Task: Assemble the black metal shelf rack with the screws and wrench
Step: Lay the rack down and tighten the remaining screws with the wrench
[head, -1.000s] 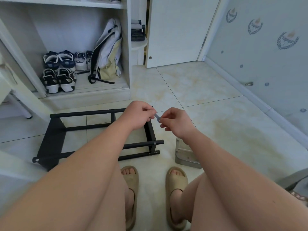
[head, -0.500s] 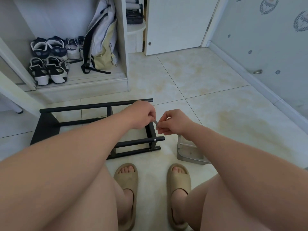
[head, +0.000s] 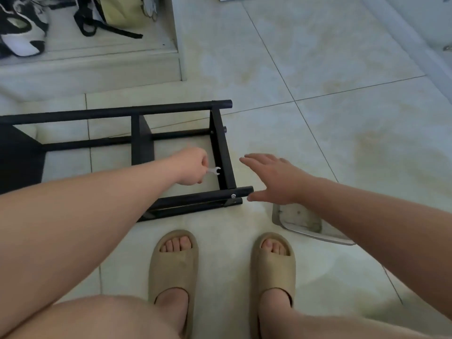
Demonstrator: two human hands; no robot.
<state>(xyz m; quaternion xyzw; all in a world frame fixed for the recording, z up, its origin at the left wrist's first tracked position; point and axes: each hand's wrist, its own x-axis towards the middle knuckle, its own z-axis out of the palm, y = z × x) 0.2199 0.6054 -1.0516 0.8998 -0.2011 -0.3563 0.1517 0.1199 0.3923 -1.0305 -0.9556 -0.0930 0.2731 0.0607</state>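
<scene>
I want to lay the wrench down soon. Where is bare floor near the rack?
Widest: the floor right of the rack, past the right hand and tray. A narrower strip runs between the rack and the cabinet step. Crowded: around the slippers, tray and rack's near corner, where the left hand holds the wrench.

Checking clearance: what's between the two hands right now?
Head view: the black rack's end bar lies between left hand and right hand; the small wrench in the left hand points at it.

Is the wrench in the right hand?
No, the left hand grips the wrench beside the rack, while the right hand is open and empty.
</scene>
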